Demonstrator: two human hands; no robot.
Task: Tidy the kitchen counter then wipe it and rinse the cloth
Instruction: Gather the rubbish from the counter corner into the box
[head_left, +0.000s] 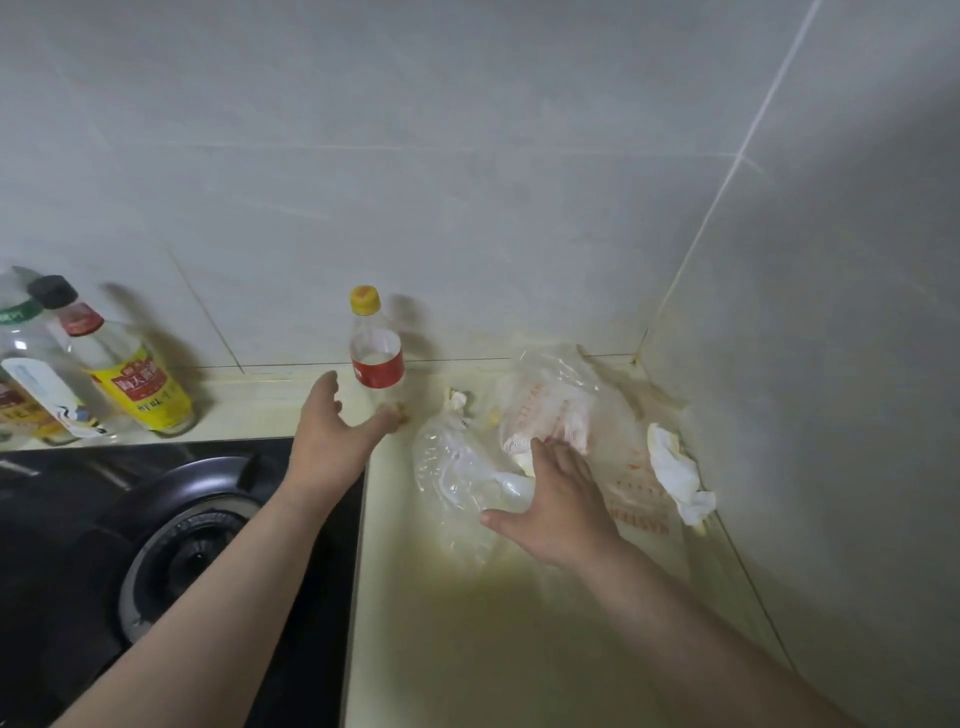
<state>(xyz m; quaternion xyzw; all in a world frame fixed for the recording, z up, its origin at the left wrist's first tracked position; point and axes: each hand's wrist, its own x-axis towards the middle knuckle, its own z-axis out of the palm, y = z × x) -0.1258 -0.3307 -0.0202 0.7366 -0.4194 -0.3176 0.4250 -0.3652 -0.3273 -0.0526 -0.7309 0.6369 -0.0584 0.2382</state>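
Note:
A clear bottle (375, 353) with a yellow cap and red label stands upright on the pale yellow counter (467, 623) near the back wall. My left hand (332, 431) is open just left of its base, fingers spread, thumb tip close to the bottle. A crumpled clear plastic bag (457, 483) lies at counter centre, and a clear bag with red print (556, 400) stands behind it. My right hand (558, 504) is open, palm down, touching both bags. A crumpled white tissue (675, 478) lies by the right wall.
A black gas stove (171, 545) with a round burner fills the left foreground. Sauce bottles, one with a yellow label (140, 384), stand at the back left. Grey tiled walls meet in a corner (636, 358) at the right. Small scraps (457, 400) lie behind the bags.

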